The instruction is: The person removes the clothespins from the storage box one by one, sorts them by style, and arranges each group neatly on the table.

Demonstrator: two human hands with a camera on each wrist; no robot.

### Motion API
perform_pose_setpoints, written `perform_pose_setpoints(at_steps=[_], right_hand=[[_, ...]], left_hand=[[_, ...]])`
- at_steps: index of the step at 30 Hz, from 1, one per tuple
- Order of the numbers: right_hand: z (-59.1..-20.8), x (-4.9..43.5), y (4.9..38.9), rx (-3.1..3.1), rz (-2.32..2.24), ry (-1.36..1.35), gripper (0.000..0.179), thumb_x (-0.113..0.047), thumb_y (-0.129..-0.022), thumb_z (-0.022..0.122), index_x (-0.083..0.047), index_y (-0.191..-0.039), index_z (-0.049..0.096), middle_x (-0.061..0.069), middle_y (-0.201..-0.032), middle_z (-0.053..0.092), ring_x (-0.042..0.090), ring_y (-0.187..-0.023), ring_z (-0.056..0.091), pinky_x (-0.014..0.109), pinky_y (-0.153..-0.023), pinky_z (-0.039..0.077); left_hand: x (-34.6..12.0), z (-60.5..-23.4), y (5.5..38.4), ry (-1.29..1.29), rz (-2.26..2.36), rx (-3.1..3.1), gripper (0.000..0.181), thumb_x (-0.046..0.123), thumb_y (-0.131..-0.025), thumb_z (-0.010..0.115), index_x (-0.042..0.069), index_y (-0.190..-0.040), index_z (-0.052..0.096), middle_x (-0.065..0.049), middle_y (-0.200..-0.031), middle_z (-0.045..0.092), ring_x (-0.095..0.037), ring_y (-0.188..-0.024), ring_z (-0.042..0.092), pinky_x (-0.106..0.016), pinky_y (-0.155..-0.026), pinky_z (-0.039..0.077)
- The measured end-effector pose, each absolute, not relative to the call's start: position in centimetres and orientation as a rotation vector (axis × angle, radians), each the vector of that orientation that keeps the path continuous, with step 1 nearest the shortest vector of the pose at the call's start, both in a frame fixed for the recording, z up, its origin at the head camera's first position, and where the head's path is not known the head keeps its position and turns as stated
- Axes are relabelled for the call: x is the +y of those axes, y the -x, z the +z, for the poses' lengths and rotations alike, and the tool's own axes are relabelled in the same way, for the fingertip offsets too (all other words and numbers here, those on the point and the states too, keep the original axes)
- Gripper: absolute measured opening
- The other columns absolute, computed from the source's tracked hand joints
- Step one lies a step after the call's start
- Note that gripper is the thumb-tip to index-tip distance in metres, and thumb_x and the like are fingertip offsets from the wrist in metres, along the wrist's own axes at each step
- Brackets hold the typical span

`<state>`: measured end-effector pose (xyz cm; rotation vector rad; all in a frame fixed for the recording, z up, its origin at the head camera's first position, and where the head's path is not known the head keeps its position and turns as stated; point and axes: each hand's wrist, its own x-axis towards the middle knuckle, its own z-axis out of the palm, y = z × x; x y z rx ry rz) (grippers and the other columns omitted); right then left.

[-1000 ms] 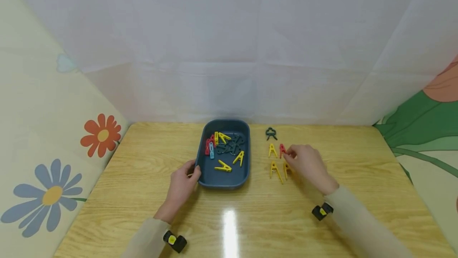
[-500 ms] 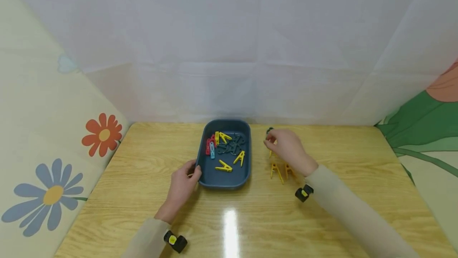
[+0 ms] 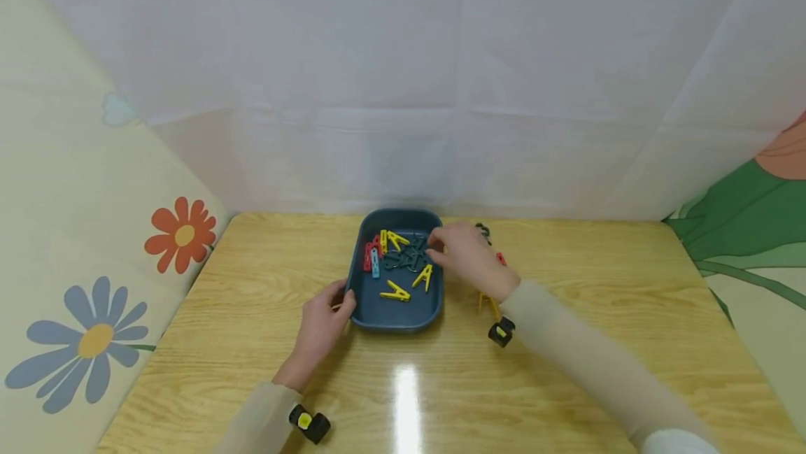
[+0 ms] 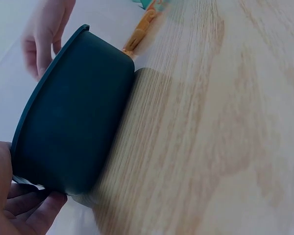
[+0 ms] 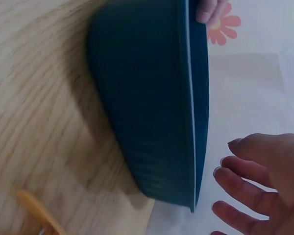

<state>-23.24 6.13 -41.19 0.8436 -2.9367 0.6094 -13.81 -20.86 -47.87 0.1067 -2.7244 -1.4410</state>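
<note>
A dark blue plastic tray (image 3: 371, 313) stands on the table holding several clothespins. Inside lie red clothespins (image 3: 368, 258), a light blue clothespin (image 3: 375, 264), yellow clothespins (image 3: 395, 292) and a pile of dark green clips (image 3: 411, 257). My left hand (image 3: 321, 322) grips the tray's near left edge, thumb at the rim and fingers against the outer wall. Over the right rim reaches my right hand (image 3: 467, 257), fingertips above the dark green clips. In the right wrist view its fingers (image 5: 245, 191) are loosely bent and apart, with nothing between them.
Right of the tray, partly hidden by my right hand and forearm, lie a dark green clip (image 3: 483, 231), a red clothespin (image 3: 501, 258) and a yellow clothespin (image 3: 488, 304). A white cloth backdrop (image 3: 340, 125) rises behind the wooden table (image 3: 604, 265).
My right hand has moved left from the red clothespin on the table, past the dark green clip, to over the tray's right rim. The left hand has stayed on the tray.
</note>
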Motion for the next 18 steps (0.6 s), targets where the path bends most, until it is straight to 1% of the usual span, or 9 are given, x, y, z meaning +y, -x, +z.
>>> perform_pose_setpoints(at_steps=[10,13,16,18], right_hand=[[-42.6,4.0,23.8,-2.929,0.485,-0.923,0.018,-0.025,-0.097,0.076,-0.012,-0.109,0.078,0.003,-0.101,0.074,0.024,-0.095,0.064,0.041,-0.086,0.052],[-42.9,3.8,24.0,-2.928,0.444,-0.952,0.018,-0.028,-0.097,0.076,-0.014,-0.11,0.078,0.003,-0.104,0.074,0.025,-0.1,0.062,0.043,-0.089,0.051],[-43.1,3.5,24.2,-2.941,0.424,-0.973,0.02,-0.03,-0.098,0.075,-0.015,-0.112,0.078,0.003,-0.109,0.074,0.027,-0.107,0.061,0.046,-0.097,0.049],[-43.2,3.4,24.4,-2.957,0.394,-0.983,0.022,-0.031,-0.098,0.075,-0.015,-0.114,0.078,0.004,-0.111,0.073,0.028,-0.112,0.059,0.048,-0.104,0.046]], left_hand=[[-20.8,-47.8,13.9,-0.104,-1.433,-2.726,0.037,0.014,-0.106,0.055,-0.004,-0.138,0.062,-0.023,-0.124,0.071,-0.035,-0.115,0.068,-0.05,-0.096,0.057],[-20.8,-47.8,13.8,-0.1,-1.432,-2.725,0.037,0.014,-0.106,0.055,-0.004,-0.138,0.062,-0.023,-0.124,0.071,-0.035,-0.115,0.068,-0.05,-0.096,0.057],[-20.8,-47.8,13.8,-0.101,-1.428,-2.724,0.037,0.014,-0.106,0.055,-0.005,-0.138,0.063,-0.023,-0.124,0.071,-0.035,-0.114,0.068,-0.05,-0.096,0.057],[-20.7,-47.8,13.8,-0.102,-1.424,-2.725,0.037,0.014,-0.106,0.056,-0.005,-0.137,0.063,-0.023,-0.124,0.071,-0.035,-0.114,0.069,-0.05,-0.096,0.057]])
